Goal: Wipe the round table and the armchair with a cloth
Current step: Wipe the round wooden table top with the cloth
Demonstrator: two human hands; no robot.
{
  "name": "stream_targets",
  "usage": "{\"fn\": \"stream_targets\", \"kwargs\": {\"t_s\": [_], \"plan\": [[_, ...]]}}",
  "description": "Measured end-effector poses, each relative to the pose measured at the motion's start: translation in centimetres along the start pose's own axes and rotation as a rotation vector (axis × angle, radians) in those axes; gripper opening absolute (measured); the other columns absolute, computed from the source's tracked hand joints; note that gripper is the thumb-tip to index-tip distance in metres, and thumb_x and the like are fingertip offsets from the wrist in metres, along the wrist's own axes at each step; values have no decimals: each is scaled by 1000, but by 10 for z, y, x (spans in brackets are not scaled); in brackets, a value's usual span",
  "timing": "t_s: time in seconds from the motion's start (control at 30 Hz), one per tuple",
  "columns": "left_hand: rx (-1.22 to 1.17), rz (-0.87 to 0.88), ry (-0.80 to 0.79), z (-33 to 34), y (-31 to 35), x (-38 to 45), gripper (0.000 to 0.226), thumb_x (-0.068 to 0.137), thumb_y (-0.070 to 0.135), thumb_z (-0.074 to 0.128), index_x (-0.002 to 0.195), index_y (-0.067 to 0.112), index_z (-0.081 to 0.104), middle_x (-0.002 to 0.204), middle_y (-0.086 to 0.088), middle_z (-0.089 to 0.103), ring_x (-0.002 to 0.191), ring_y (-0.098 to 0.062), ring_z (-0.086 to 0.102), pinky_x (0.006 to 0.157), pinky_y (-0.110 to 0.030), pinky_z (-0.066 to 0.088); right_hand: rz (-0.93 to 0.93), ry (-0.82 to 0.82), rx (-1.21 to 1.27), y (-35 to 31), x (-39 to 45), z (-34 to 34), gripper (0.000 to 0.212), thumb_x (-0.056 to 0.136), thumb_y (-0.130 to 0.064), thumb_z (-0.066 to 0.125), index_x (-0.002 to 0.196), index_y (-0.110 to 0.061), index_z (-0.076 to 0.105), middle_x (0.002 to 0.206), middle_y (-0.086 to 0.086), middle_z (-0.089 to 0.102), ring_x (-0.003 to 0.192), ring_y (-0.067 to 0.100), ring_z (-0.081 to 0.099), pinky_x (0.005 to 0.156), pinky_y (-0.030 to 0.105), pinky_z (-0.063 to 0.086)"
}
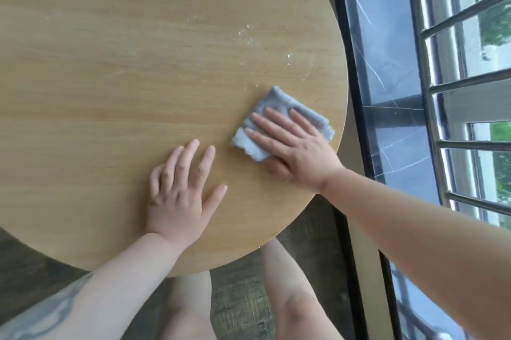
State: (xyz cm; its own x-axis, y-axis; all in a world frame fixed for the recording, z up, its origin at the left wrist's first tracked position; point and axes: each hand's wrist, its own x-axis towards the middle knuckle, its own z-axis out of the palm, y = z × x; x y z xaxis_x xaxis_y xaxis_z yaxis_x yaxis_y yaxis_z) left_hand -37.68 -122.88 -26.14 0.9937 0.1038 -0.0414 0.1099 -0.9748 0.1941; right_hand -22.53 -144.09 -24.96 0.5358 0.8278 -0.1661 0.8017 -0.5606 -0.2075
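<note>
The round wooden table point(110, 76) fills most of the view, its edge curving down the right side. A folded grey cloth point(276, 101) lies on it near the right edge. My right hand point(296, 148) presses flat on the cloth, fingers spread over it and thumb tucked at its near side. My left hand point(179, 190) rests flat on the bare tabletop, just left of the cloth, fingers apart and holding nothing. White crumbs and smears point(246, 35) dot the wood beyond the cloth. No armchair is in view.
Right of the table runs a dark marble sill point(387, 63) with a black frame, then a metal railing point(470, 85) with greenery outside. Dark wood-look floor point(237, 298) and my bare knees show below the table's near edge.
</note>
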Motion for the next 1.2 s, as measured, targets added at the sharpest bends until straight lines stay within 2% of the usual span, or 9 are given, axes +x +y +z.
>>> {"fn": "stream_targets", "kwargs": {"t_s": [0.17, 0.33, 0.5, 0.63, 0.8, 0.93, 1.0, 1.1, 1.2], "plan": [[47, 174, 14, 1, -26, 11, 58, 95, 53, 41, 139, 15, 44, 146, -15, 39, 135, -35, 36, 113, -54, 24, 1058, 221, 221, -85, 16, 12, 61, 96, -36, 28, 154, -28, 11, 162, -3, 5, 149, 17, -3, 119, 45, 1], [13, 177, -4, -3, -26, 12, 53, 94, 49, 44, 127, 7, 48, 149, -16, 43, 139, -33, 35, 114, -54, 25, 179, 56, 114, -78, -2, 14, 55, 98, -37, 37, 151, -26, 26, 159, -4, 21, 148, 16, 9, 120, 45, 11], [-41, 167, -145, -14, -29, 10, 62, 98, 45, 34, 153, 17, 30, 159, -4, 27, 147, -23, 23, 120, -44, 13, 1052, 203, 233, -105, -2, 18, 58, 98, -34, 28, 154, -29, 11, 160, -8, 3, 148, 13, -3, 120, 44, 2], [13, 158, -199, -22, -69, -5, 61, 99, 43, 28, 154, 17, 25, 160, -1, 22, 148, -20, 20, 120, -42, 12, 214, 46, 73, -99, -4, 19, 57, 98, -38, 36, 152, -27, 22, 159, -5, 16, 148, 18, 9, 120, 45, 9], [27, 141, -220, -25, -86, -10, 63, 99, 45, 26, 155, 18, 23, 161, 1, 19, 149, -19, 17, 121, -42, 7, 1130, 162, 238, -120, -11, 21, 60, 97, -37, 24, 154, -30, 7, 160, -9, -2, 148, 12, -7, 119, 48, 4], [43, 164, -218, -24, -87, -9, 63, 98, 44, 28, 155, 18, 24, 161, 1, 19, 149, -19, 18, 120, -44, 12, 246, 38, 97, -155, -2, 32, 60, 96, -41, 37, 152, -30, 18, 160, -5, 15, 148, 17, 9, 120, 46, 8], [43, 170, -228, -24, -88, -8, 64, 98, 44, 27, 156, 18, 19, 162, 2, 15, 150, -19, 14, 120, -45, 10, 408, 50, 102, -127, -5, 27, 58, 97, -41, 34, 152, -33, 17, 160, -7, 15, 148, 13, 5, 119, 47, 10], [10, 149, -219, -22, -86, -10, 63, 99, 43, 25, 156, 19, 17, 163, 3, 12, 150, -18, 11, 121, -44, 9, 1175, 191, 271, -159, -12, 29, 60, 96, -37, 26, 153, -34, 6, 161, -8, 0, 147, 10, -8, 120, 45, 2], [21, 150, -203, -21, -87, -10, 64, 95, 38, 29, 156, 19, 21, 162, 1, 17, 149, -20, 15, 120, -45, 11, 716, 130, 234, -223, 6, 39, 63, 92, -36, 41, 152, -29, 21, 159, -7, 8, 148, 17, 5, 119, 42, 1]]}}
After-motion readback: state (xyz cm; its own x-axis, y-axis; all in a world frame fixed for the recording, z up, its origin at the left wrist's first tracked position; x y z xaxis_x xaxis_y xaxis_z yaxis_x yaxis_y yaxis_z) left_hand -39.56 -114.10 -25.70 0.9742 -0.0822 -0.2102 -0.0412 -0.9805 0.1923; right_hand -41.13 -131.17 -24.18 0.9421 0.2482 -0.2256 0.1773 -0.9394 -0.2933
